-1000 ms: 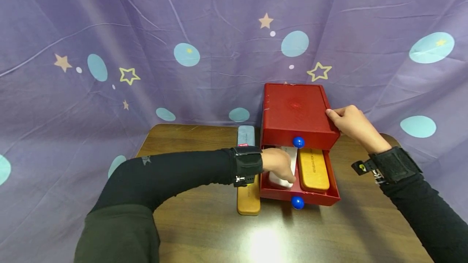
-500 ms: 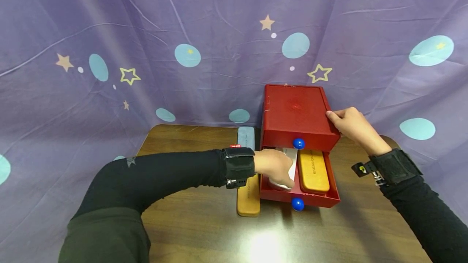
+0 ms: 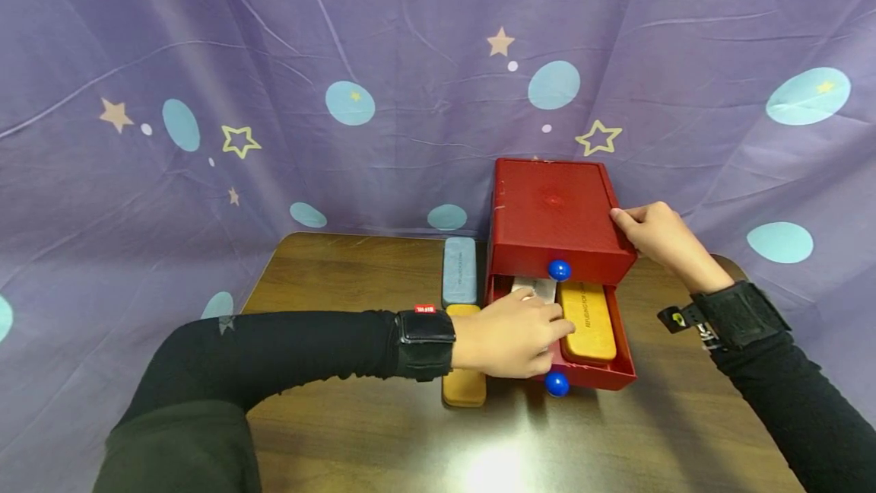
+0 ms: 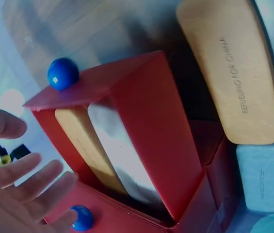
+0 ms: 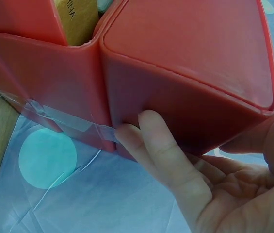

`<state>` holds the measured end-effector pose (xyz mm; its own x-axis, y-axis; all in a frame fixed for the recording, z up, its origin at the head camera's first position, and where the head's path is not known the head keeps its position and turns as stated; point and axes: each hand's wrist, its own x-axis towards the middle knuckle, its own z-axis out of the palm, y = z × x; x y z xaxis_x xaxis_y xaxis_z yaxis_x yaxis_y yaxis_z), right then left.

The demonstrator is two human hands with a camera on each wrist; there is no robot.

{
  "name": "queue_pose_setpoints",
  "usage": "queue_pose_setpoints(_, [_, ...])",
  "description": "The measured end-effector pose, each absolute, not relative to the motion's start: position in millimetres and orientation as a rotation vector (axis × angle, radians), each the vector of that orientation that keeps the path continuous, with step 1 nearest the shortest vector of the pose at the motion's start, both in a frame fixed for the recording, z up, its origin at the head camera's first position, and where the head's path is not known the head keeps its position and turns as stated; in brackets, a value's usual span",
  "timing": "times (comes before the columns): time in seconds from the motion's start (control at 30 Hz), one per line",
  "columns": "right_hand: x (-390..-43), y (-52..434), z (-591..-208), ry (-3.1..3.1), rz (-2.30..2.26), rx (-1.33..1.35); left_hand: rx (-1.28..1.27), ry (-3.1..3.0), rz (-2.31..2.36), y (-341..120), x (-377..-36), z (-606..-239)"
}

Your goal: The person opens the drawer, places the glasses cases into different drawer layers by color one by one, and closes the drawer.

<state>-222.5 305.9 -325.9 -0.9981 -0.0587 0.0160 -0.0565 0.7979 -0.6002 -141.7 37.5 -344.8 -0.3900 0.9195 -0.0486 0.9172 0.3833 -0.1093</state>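
A red two-drawer box [image 3: 554, 208] stands at the back of the wooden table [image 3: 356, 432], each drawer front carrying a blue knob [image 3: 559, 270]. Its lower drawer [image 3: 595, 379] is pulled out. Inside lie a white case [image 3: 537, 287] and a yellow case [image 3: 587, 319], side by side. My left hand [image 3: 509, 341] hovers over the drawer's front left with its fingers [image 4: 25, 179] spread, holding nothing. My right hand [image 3: 650, 233] braces the box's right side. Its fingers [image 5: 161, 141] lie flat on the wall [image 5: 185, 53] and the thumb sits at the top edge.
Left of the box, a second yellow case [image 3: 464, 386] lies partly under my left wrist. A blue-grey case [image 3: 459, 270] lies behind it. A purple cloth with stars and dots [image 3: 274, 97] hangs close behind and around the table.
My left hand has drawn back from deep in the drawer to its front edge, leaving the white case inside. The right hand has stayed on the box.
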Motion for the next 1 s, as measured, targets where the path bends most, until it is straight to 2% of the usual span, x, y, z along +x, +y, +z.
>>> queue_pose_setpoints(0.27, [-222,307,-326,2.956,-1.0,-0.095,-1.829,-2.143,0.282,30,-126,-364])
queue_pose_setpoints(0.5, [-222,306,-325,2.958,-0.99,-0.096,-1.795,-1.829,0.536,25,-114,-382])
queue_pose_setpoints(1.0, [-222,305,-324,2.967,-0.991,-0.083,-1.84,-1.613,0.61,23,-113,-408])
